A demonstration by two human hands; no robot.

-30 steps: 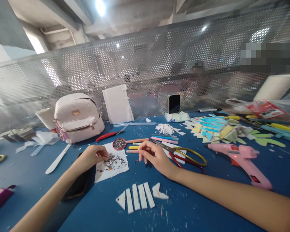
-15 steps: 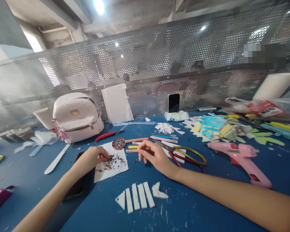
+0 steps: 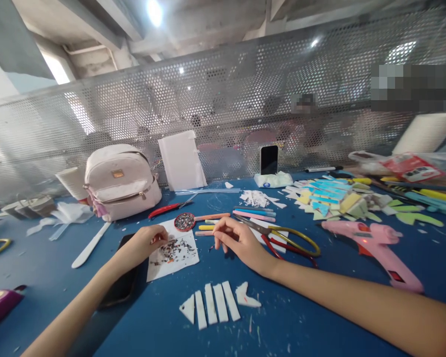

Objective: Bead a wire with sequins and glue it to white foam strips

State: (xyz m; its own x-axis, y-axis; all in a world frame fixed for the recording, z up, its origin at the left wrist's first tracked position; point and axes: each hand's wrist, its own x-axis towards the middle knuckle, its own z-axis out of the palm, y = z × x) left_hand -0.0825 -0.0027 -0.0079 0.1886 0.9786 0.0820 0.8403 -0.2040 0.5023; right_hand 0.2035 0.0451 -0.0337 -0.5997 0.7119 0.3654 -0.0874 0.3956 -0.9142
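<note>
My left hand hovers over a white paper sheet strewn with small dark bits. Its fingers are closed in a pinch, and anything between them is hidden. To the right, my right hand is held low over the table with fingers loosely bent and apart, no held thing showing. Scissors with yellow handles lie just beyond its wrist. Between the hands sits a round red-rimmed dish of glittery bits. Nearer me, white pieces are laid out in a fish shape, with a triangular head and a forked tail.
A dark phone lies beneath my left forearm. On the right are a pink glue gun and a heap of coloured scraps. Markers, a red-handled knife, a white backpack and a propped phone stand farther back.
The whole view has shifted slightly, so things appear a little farther right. Both hands keep nearly the same pose and place.
</note>
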